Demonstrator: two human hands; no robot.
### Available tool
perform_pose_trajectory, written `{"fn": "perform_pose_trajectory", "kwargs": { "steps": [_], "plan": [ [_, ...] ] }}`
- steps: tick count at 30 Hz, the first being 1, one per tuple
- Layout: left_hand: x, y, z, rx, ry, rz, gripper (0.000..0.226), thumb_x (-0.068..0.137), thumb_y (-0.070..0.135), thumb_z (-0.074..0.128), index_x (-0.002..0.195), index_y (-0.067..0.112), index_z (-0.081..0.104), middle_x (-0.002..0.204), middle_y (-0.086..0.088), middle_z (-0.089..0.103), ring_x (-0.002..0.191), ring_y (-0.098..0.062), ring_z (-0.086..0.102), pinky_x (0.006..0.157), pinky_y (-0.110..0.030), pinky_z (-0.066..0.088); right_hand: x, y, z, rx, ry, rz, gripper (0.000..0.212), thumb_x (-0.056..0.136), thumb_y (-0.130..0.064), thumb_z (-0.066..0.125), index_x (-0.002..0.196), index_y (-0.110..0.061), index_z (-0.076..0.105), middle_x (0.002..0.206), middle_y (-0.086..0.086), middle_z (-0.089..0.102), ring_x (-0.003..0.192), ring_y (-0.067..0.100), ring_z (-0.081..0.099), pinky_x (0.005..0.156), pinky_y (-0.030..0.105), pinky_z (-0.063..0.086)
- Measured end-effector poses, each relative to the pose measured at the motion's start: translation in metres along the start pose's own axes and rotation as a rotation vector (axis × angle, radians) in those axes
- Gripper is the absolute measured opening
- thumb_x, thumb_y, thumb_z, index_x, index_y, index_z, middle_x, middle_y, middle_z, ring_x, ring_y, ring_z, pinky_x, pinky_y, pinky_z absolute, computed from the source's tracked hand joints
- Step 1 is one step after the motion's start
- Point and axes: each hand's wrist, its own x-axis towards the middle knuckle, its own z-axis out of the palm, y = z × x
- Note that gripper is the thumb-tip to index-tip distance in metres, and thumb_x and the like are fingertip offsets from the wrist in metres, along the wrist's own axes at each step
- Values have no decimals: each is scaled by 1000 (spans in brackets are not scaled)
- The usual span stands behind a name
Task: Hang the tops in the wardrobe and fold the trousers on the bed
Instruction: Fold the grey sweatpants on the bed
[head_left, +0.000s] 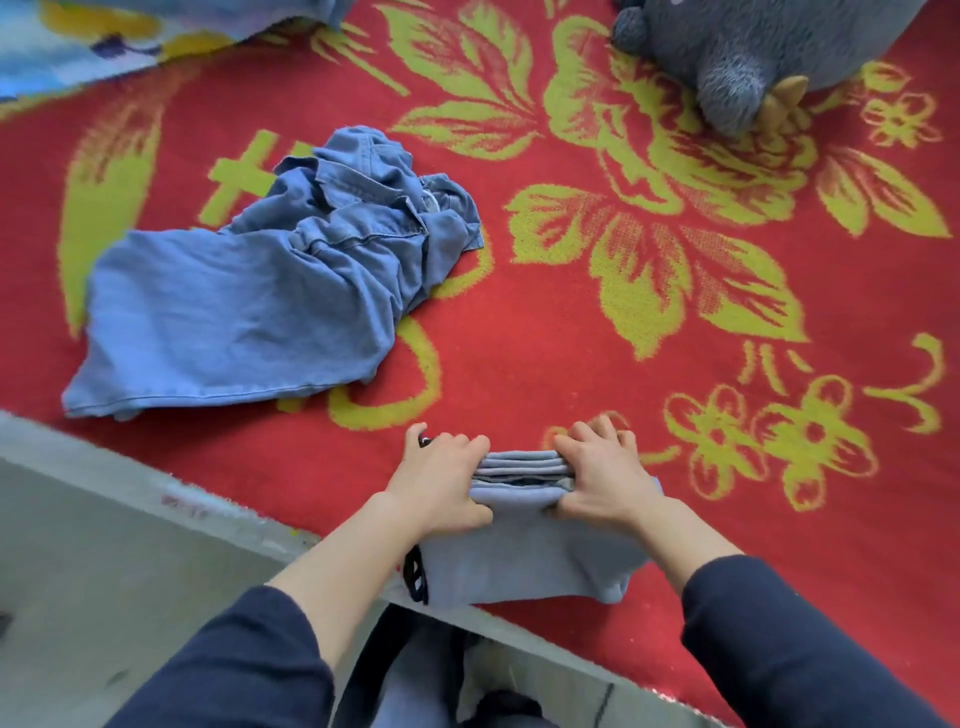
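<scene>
While the bed (519, 322) fills nearly the whole view under its red blanket with yellow-green flowers, the work on it looks roughly halfway through the trouser part, as far as can be judged. No wardrobe, hanger or top shows, so whether the tops are hung cannot be told.

Largest of the garments is the unfolded blue trousers (244, 291), lying well left of centre: the legs are spread flat toward the bed's near edge, the waistband end is bunched and crumpled toward the middle of the bed. They look soft and thin, a washed denim blue, and lie untouched, so they are probably the next job.

Smaller, at the near edge of the bed, is the folded trousers (524, 556), a paler blue bundle doubled over several times; the stacked layers show as neat ridges at its far end, and a dark cord or strap hangs at its left side. This fold seems nearly done, perhaps needing only a last press.

Each grip is closed on that far end: the left hand (441, 483) clamps the left side, the right hand (602, 478) the right, fingers curled over the layers and thumbs underneath.

A grey plush toy (737, 57) sits far off at the top right.
</scene>
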Motion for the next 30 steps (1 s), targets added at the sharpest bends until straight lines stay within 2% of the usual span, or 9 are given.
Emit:
{"fn": "perform_pose_trajectory", "kwargs": {
  "steps": [2,5,8,10,14,18,22,24,30],
  "plan": [
    [-35,7,4,-10,89,-25,35,73,41,58,91,24,34,88,8,39,96,-19,48,106,-46,21,-25,-18,-9,-122,46,-142,21,74,-31,56,89,-21,44,105,-3,51,108,22,36,89,40,30],
    [-91,17,12,-23,261,-71,32,69,38,58,88,24,36,85,9,38,88,-18,46,101,-43,24,-64,-45,-24,-196,133,-312,19,69,-23,55,81,-19,40,95,-3,56,114,22,40,90,40,27],
    [-154,22,28,-68,481,-137,30,63,33,59,85,21,43,81,9,38,80,-17,41,97,-41,30,-96,-76,-30,-256,195,-432,28,67,-30,62,81,-22,40,90,-4,62,109,22,51,90,38,32],
    [-203,19,36,-92,589,-209,32,60,34,59,87,20,50,83,8,44,85,-21,50,96,-40,33,-116,-110,-32,-296,217,-492,28,72,-32,61,84,-23,38,92,-4,64,101,23,56,86,35,35],
    [-302,-3,47,-105,590,-415,41,67,41,59,103,22,52,100,5,59,102,-19,55,101,-37,28,-154,-199,-37,-346,238,-650,23,78,-34,56,89,-24,39,88,-3,64,91,25,59,74,35,34],
    [-404,-40,67,-163,581,-584,44,70,45,64,107,25,50,105,8,60,107,-16,54,100,-36,27,-186,-305,-33,-445,234,-785,27,81,-38,56,101,-22,46,92,3,68,92,31,61,72,34,29],
    [-513,-85,104,-286,623,-739,45,74,41,63,113,23,49,110,7,60,111,-17,51,105,-35,28,-216,-428,-14,-567,219,-962,30,84,-33,54,109,-17,46,95,7,67,92,33,60,71,33,35],
    [-563,-108,126,-319,649,-810,43,76,40,62,113,23,49,112,6,60,112,-17,51,103,-34,29,-229,-488,3,-605,211,-1027,33,87,-34,53,112,-16,43,95,7,66,93,32,60,69,31,28],
    [-723,-177,193,-366,690,-1002,41,78,39,61,113,21,49,113,3,60,112,-20,51,98,-36,32,-266,-672,78,-664,161,-1232,38,87,-38,57,114,-18,41,100,5,67,94,31,63,77,35,37]
  ]
}}
